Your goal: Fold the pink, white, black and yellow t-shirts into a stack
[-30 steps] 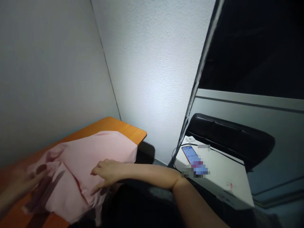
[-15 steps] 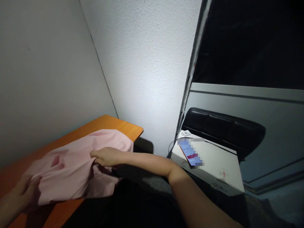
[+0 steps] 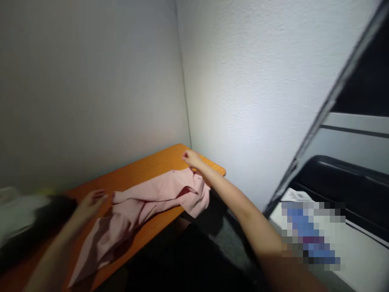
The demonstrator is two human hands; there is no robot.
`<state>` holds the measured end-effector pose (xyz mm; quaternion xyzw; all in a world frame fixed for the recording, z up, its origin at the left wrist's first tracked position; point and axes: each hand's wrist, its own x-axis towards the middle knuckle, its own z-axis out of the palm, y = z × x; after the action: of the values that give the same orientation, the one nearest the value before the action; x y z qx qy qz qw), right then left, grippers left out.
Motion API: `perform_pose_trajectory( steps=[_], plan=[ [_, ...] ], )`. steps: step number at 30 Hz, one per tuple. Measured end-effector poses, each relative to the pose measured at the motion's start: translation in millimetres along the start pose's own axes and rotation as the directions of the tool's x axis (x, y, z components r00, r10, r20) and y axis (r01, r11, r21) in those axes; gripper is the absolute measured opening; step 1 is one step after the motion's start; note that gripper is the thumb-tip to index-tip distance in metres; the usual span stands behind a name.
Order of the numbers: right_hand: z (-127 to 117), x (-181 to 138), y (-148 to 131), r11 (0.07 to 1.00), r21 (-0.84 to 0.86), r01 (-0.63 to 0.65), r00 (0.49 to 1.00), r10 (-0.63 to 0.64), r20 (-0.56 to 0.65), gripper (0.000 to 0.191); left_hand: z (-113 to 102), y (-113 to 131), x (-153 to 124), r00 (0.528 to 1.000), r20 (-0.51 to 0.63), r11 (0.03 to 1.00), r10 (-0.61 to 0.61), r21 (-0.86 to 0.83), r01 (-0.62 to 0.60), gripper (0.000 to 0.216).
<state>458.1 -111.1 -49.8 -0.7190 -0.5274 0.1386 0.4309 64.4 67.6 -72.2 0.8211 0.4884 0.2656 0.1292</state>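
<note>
A pink cloth garment [image 3: 152,190] lies crumpled and stretched out lengthwise over the wooden table [image 3: 146,167], with its right end drooping at the front edge. My left hand [image 3: 95,199] hovers by the garment's upper left end, fingers loosely bent and apart, a small gap between them and the fabric. Just past the garment's upper right end is my right hand [image 3: 191,157]. Its fingers are curled in and no cloth shows between them; the wrist passes over the fabric's edge.
At the left, blurred white cloth [image 3: 18,213] and a dark item [image 3: 54,215] rest on the table. Walls [image 3: 243,101] meet behind the table's far corner. To the right, a white box [image 3: 361,247] bears a pixelated phone [image 3: 313,239], before a black chair back [image 3: 343,178].
My view has turned left. The garment has gone from broadly spread to a narrower, bunched strip. Both hands have come off the fabric, the right one moving to the table's far side.
</note>
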Motion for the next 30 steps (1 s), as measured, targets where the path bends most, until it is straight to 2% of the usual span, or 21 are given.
perform_pose_trajectory(
  steps=[1, 3, 5, 7, 9, 11, 12, 14, 15, 17, 19, 21, 23, 25, 28, 30],
  plan=[
    [5, -2, 9, 1.000, 0.004, 0.016, 1.000, -0.016, 0.011, 0.006, -7, -11, -8, 0.998, 0.028, 0.994, -0.056, -0.095, 0.059, 0.069],
    [18, -5, 23, 0.997, 0.019, 0.072, 0.997, -0.072, 0.041, 0.006, -15, -24, -25, 0.995, 0.027, 0.986, -0.094, -0.135, 0.097, 0.075],
    [32, -10, 30, 0.988, 0.042, 0.149, 0.984, -0.152, 0.091, 0.007, -17, -23, -38, 0.997, 0.038, 0.990, -0.062, -0.125, 0.066, 0.071],
    [48, -20, 30, 0.956, 0.080, 0.281, 0.940, -0.291, 0.178, 0.018, -12, -13, -47, 0.996, 0.089, 0.996, 0.030, -0.084, -0.023, 0.061],
    [65, -33, 25, 0.912, 0.073, 0.404, 0.871, -0.408, 0.274, 0.037, -2, 0, -50, 0.978, 0.165, 0.992, 0.125, -0.018, -0.123, 0.059],
    [83, -43, 16, 0.862, -0.001, 0.508, 0.805, -0.473, 0.358, 0.051, 13, 10, -50, 0.968, 0.217, 0.989, 0.125, 0.047, -0.139, 0.064],
    [91, -46, 12, 0.835, -0.044, 0.548, 0.777, -0.490, 0.394, 0.049, 20, 13, -49, 0.970, 0.226, 0.992, 0.087, 0.075, -0.106, 0.064],
    [105, -45, 4, 0.812, -0.085, 0.577, 0.757, -0.493, 0.429, 0.026, 31, 14, -47, 0.977, 0.211, 0.994, -0.012, 0.109, -0.011, 0.056],
    [109, -41, 2, 0.826, -0.069, 0.559, 0.766, -0.483, 0.424, 0.014, 33, 14, -47, 0.978, 0.200, 0.993, -0.056, 0.116, 0.033, 0.050],
    [108, -25, 1, 0.884, 0.027, 0.466, 0.825, -0.445, 0.347, 0.022, 33, 16, -50, 0.979, 0.170, 0.989, -0.115, 0.117, 0.095, 0.049],
    [98, -4, 5, 0.925, 0.155, 0.346, 0.907, -0.372, 0.197, 0.028, 28, 22, -57, 0.976, 0.142, 0.980, -0.164, 0.134, 0.145, 0.056],
    [82, 17, 14, 0.932, 0.260, 0.253, 0.964, -0.267, 0.019, 0.031, 25, 32, -68, 0.972, 0.142, 0.966, -0.189, 0.205, 0.158, 0.054],
    [66, 34, 26, 0.927, 0.322, 0.191, 0.979, -0.156, -0.129, 0.035, 25, 42, -78, 0.971, 0.177, 0.952, -0.163, 0.286, 0.108, 0.048],
    [52, 39, 39, 0.925, 0.353, 0.144, 0.973, -0.067, -0.221, 0.038, 29, 46, -83, 0.973, 0.199, 0.945, -0.121, 0.324, 0.051, 0.034],
    [34, 27, 55, 0.925, 0.362, 0.114, 0.968, -0.021, -0.249, 0.039, 31, 40, -75, 0.977, 0.186, 0.969, -0.100, 0.242, 0.053, 0.024],
    [22, 11, 61, 0.934, 0.317, 0.163, 0.983, -0.125, -0.136, 0.039, 24, 32, -62, 0.983, 0.163, 0.991, -0.088, 0.112, 0.070, 0.028]
  ],
)
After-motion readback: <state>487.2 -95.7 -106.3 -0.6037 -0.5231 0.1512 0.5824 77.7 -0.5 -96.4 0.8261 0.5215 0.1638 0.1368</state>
